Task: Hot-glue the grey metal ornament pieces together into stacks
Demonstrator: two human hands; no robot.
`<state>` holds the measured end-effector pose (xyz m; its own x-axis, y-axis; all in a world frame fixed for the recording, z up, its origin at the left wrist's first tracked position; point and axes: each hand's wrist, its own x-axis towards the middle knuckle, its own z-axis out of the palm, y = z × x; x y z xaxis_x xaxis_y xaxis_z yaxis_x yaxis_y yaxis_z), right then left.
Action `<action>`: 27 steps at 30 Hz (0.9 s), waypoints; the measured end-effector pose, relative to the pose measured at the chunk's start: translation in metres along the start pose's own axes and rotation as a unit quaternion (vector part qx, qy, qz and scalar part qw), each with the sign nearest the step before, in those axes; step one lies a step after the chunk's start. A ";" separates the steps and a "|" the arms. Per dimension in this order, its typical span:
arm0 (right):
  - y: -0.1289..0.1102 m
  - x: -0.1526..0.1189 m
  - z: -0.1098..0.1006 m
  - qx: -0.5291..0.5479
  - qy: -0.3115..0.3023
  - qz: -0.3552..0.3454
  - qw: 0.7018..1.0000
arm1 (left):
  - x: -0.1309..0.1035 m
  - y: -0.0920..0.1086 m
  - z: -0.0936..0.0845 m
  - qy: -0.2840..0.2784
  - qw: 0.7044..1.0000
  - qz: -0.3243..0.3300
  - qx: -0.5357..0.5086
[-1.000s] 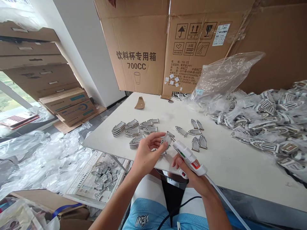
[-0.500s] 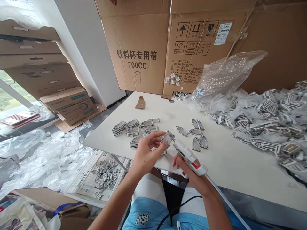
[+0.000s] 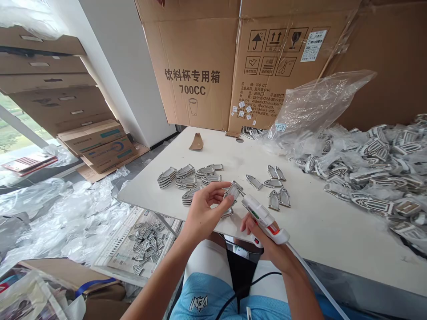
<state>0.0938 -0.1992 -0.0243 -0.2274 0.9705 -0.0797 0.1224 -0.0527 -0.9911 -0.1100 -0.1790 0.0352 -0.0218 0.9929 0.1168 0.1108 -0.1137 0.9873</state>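
My left hand (image 3: 208,208) pinches a small silver-grey arched metal piece (image 3: 234,190) between thumb and fingers, tilted above the table's front edge. My right hand (image 3: 258,229) is wrapped round a white glue gun (image 3: 260,213) with an orange-red patch, a white glue stick running out of its rear. The gun's nozzle is at the right edge of the piece; whether it touches I cannot tell. Stacks of like pieces (image 3: 167,178) lie left of my hands. Several loose pieces (image 3: 274,200) lie flat to the right. Another piece (image 3: 227,214) is partly hidden under my left hand.
A heap of plastic-wrapped pieces (image 3: 370,178) covers the right of the white table (image 3: 313,226). Behind stand a large carton (image 3: 193,44) and a clear plastic bag (image 3: 310,106). A brown cardboard scrap (image 3: 196,142) lies near the back. Lower left, a tray (image 3: 113,253) holds more pieces.
The view has shifted very slightly. Both hands keep their grips, and the glue gun's nozzle now appears right at the edge of the held piece.
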 end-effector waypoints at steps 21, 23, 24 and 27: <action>0.017 0.001 -0.002 -0.021 0.061 -0.008 0.998 | -0.002 0.007 0.000 0.002 1.000 0.005 0.009; 0.017 0.001 -0.003 -0.017 0.059 -0.005 0.998 | -0.003 0.007 0.000 0.000 1.000 0.006 0.008; 0.017 0.001 -0.003 -0.014 0.055 -0.004 0.998 | -0.003 0.007 0.000 0.000 1.000 0.007 0.008; 0.017 0.001 -0.004 -0.010 0.041 0.008 0.999 | -0.003 0.008 0.000 0.001 1.000 0.005 0.010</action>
<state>0.0995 -0.1986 -0.0407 -0.1454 0.9856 -0.0862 0.1450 -0.0649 -0.9873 -0.1088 -0.1833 0.0422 -0.0218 0.9916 0.1273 0.1318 -0.1234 0.9836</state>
